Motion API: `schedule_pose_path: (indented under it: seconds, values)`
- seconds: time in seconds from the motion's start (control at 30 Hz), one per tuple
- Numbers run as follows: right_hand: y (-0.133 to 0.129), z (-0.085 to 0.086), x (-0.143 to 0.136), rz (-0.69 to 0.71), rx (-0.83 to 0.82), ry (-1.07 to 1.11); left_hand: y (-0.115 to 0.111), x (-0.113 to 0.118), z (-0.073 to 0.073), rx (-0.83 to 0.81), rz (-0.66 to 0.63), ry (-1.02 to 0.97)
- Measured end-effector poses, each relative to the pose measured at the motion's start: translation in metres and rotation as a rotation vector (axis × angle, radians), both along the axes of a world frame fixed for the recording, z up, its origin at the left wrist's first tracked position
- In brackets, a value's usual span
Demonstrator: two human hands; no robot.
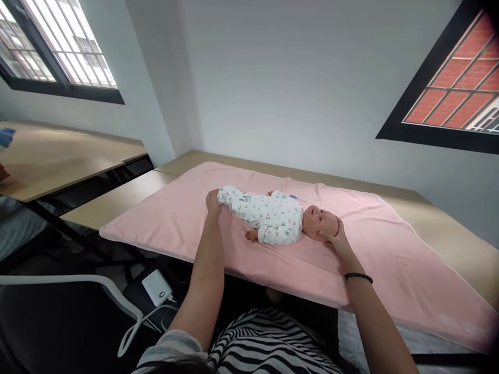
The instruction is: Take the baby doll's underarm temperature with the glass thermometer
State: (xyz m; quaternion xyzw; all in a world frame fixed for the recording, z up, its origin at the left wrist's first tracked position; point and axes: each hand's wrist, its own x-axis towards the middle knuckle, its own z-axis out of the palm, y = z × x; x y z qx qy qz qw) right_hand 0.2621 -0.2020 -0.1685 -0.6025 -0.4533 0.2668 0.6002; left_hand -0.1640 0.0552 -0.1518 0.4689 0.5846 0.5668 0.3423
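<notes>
Looking at a baby doll (pixel 278 210) flat on its back, on a pink blanket (pixel 370 254) spread over the bench (pixel 448 236); with the head (pixel 319 223) toward the right and the legs stretched out to the left. Seeing the right grip (pixel 338 234) clamped on the head, thumb along the near side; can't tell about the left grip (pixel 212 201) at the foot end, with its fingers tucked out of sight.

Would worry about the neck first; held at the top with nothing but blanket under the trunk, so could easily end up twisted or sagging if raised like that. Could also lose the foot end; probably hard to keep hold of, given the loose cloth of the patterned suit (pixel 268 210). Wouldn't trust the blanket much either; wrinkled in places and reaching the near edge of the bench, so might slide and drag the doll along if leaned on or tugged. Might even catch the dark bracelet (pixel 358 278) on the fabric; pretty unlikely, to be fair. Oh, and watch the white power bank (pixel 157 287) and thin cable (pixel 171 298) down by the left arm; could get snagged by a careless elbow.
</notes>
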Motion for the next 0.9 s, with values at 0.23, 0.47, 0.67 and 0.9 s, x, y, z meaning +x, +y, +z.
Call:
schedule_pose_path:
  seconds: [0.23, 0.47, 0.67, 0.9]
  values:
    - [0.001, -0.004, 0.005, -0.011, -0.009, -0.006, 0.005, -0.006, -0.001, -0.118, 0.024, 0.001]
    - [0.001, -0.001, 0.005, 0.006, 0.007, -0.046, -0.009, -0.006, 0.000, -0.156, -0.003, 0.275]
    - [0.002, -0.003, 0.006, 0.013, 0.021, -0.048, -0.016, -0.003, 0.008, -0.161, -0.044, 0.479]
    - [0.002, -0.005, 0.008, 0.015, 0.037, -0.052, -0.017, -0.015, 0.011, -0.167, -0.013, 0.530]
